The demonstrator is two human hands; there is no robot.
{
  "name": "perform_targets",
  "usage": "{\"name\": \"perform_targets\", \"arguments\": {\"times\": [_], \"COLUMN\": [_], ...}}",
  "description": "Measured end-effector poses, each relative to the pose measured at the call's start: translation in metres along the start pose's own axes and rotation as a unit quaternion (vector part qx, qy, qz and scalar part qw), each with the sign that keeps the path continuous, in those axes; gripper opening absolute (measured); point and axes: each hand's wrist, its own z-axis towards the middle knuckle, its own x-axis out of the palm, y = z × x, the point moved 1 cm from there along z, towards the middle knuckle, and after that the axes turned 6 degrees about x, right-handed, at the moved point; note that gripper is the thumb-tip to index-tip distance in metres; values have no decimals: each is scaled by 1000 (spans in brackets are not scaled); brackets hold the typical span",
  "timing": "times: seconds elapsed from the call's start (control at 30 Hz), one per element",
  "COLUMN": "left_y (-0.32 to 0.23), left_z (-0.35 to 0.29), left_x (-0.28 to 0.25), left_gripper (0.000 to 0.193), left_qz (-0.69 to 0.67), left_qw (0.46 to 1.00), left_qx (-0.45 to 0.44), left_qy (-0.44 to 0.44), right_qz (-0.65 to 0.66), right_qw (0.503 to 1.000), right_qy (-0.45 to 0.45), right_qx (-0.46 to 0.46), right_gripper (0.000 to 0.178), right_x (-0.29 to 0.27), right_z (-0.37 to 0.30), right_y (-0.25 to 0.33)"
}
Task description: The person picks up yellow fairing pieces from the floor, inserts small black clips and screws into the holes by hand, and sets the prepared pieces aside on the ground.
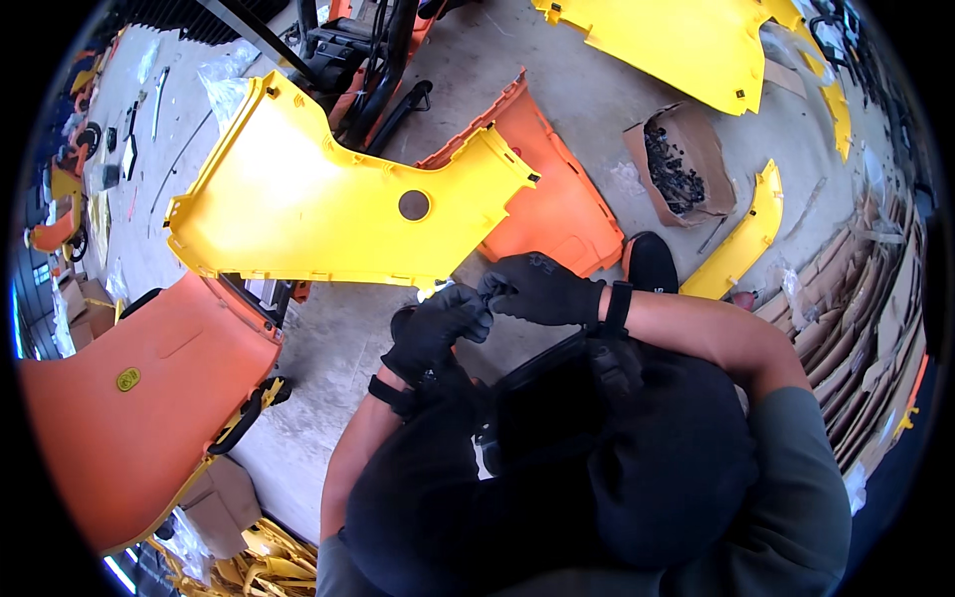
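Both my hands wear black gloves and meet in front of my lap. The fingers of my left hand [438, 323] are curled closed, and those of my right hand [545, 291] pinch together right beside them. Whatever sits between the fingertips is too small and dark to name. Just beyond my hands lies a large yellow plastic panel [308, 194] with clips along its edge and a round dark spot. Its lower edge comes close to my left hand. An orange plastic panel [557, 179] lies partly under it, on the far side of my right hand.
An open cardboard box [711, 189] of small black parts stands at the right, near a curved yellow strip [746, 234] and my shoe [652, 264]. Flattened cardboard [856, 318] is stacked far right. A big orange panel [149, 398] fills the left. Another yellow panel [686, 45] lies at the back.
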Motion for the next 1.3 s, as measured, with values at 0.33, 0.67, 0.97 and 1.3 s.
{"name": "perform_targets", "arguments": {"times": [0.33,0.67,0.97,1.3], "left_y": [-3,-6,-11,-10], "left_z": [1,3,3,1], "left_x": [5,13,35,35], "left_gripper": [18,15,33,26], "left_qz": [73,79,299,398], "left_qw": [997,997,944,903], "left_qx": [-18,-7,122,144], "left_qy": [2,-23,-59,-78], "right_qz": [-49,3,325,327], "right_qw": [998,999,904,893], "right_qy": [-15,-17,107,137], "right_qx": [-28,41,258,277], "right_gripper": [16,13,21,20], "right_x": [4,4,6,5], "right_z": [-4,2,9,7], "right_y": [-4,-8,-22,-21]}}
